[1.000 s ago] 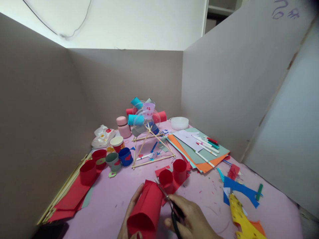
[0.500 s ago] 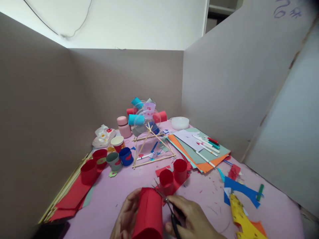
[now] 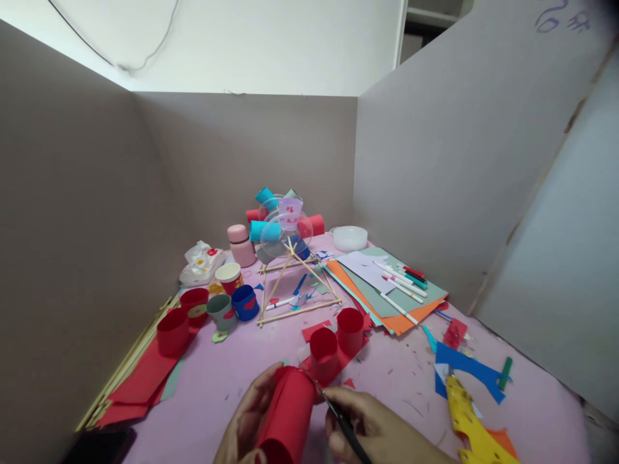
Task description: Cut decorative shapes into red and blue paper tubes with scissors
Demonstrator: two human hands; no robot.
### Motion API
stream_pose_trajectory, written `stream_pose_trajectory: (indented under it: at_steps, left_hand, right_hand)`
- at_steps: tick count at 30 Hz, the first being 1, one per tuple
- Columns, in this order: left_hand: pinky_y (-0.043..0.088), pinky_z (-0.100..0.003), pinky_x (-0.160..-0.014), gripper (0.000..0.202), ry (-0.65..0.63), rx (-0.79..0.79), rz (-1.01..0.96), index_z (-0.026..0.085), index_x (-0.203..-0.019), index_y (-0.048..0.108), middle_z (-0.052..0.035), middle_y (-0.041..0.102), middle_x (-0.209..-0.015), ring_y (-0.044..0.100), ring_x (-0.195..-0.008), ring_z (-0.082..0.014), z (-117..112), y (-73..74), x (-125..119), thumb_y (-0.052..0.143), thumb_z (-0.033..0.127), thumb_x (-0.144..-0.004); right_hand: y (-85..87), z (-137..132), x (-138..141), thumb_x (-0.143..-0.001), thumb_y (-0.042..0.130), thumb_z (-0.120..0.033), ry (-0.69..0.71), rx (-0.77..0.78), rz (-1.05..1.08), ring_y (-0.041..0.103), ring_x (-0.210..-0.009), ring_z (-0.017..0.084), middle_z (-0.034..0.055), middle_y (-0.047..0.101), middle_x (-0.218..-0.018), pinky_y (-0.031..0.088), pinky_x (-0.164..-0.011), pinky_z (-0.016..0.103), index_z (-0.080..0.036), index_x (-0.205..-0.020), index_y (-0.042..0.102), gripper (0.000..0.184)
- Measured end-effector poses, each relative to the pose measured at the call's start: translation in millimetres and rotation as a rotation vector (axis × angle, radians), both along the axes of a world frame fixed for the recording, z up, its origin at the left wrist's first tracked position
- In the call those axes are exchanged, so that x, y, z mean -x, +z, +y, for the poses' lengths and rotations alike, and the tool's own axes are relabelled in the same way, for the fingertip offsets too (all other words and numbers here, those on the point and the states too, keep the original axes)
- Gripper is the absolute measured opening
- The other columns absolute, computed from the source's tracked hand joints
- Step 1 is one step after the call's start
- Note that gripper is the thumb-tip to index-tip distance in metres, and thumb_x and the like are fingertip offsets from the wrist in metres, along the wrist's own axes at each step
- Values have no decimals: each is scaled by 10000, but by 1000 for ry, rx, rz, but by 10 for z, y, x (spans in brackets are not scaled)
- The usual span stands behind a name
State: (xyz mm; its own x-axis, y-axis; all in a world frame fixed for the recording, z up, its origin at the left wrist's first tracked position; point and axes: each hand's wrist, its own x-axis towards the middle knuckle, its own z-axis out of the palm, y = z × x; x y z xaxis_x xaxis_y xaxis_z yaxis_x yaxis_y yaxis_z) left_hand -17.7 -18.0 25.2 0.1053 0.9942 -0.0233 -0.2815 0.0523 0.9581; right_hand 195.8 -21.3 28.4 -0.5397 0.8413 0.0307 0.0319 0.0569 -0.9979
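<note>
A red paper tube (image 3: 290, 409) lies tilted in my left hand (image 3: 249, 412), whose fingers wrap its left side near the table's front. My right hand (image 3: 360, 415) is closed on black-handled scissors (image 3: 344, 422). The scissor blades reach the tube's upper right rim; their tips are partly hidden there. Just beyond the tube stand two red paper cups, a nearer one (image 3: 324, 354) and a farther one (image 3: 351, 330), on red paper. A small red scrap (image 3: 349, 383) lies near my right hand.
Behind stands a stick frame (image 3: 293, 316) bearing a wheel of coloured paper cups (image 3: 265, 231). Several cups (image 3: 245, 303) and red sheets (image 3: 140, 380) are at left. Coloured paper (image 3: 387, 309) with pens, blue paper (image 3: 471, 367) and a yellow glue gun (image 3: 467, 412) lie at right.
The tube has tipped, its near end lower and its far rim rightward. The scissors have turned and their blades have closed at the rim. A small red scrap now lies on the table.
</note>
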Motion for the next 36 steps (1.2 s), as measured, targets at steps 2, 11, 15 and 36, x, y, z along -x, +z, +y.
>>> stream_pose_trajectory:
  at_steps: [2, 11, 15, 36]
  left_hand:
    - [517, -430, -845, 820, -47, -9, 23, 266, -1081, 678, -72, 741, -1042, 665, -861, -324, 33, -46, 46, 800, 623, -353]
    - [493, -431, -873, 792, 4, 2, -5, 248, -1085, 667, -90, 734, -1058, 629, -996, -358, 14, -12, -10, 791, 619, -396]
    - [489, -431, -878, 775, 5, 6, -32, 245, -1088, 663, -87, 740, -1041, 648, -954, -342, 15, -4, -24, 797, 601, -413]
    - [552, -391, -846, 619, -166, -89, 7, 364, -1117, 676, -47, 698, -1208, 627, -1095, -356, 185, -139, 189, 782, 530, -530]
  right_hand:
    - [38, -5, -19, -740, 628, -577, 82, 81, 95, 365, -604, 105, -33, 443, -734, 289, -533, 209, -177, -1130, 587, 561]
    - [121, -7, -70, -801, 611, -341, 73, 1, 33, 435, -682, 127, -29, 494, -775, 338, -583, 211, -206, -1065, 614, 296]
    - [75, 15, -46, -751, 597, -252, -2, -61, -90, 406, -623, 116, -47, 463, -709, 320, -557, 208, -178, -1029, 599, 287]
    - [-63, 18, -17, -708, 690, -392, -192, -217, -206, 273, -505, 91, -88, 306, -534, 208, -452, 213, -167, -807, 635, 252]
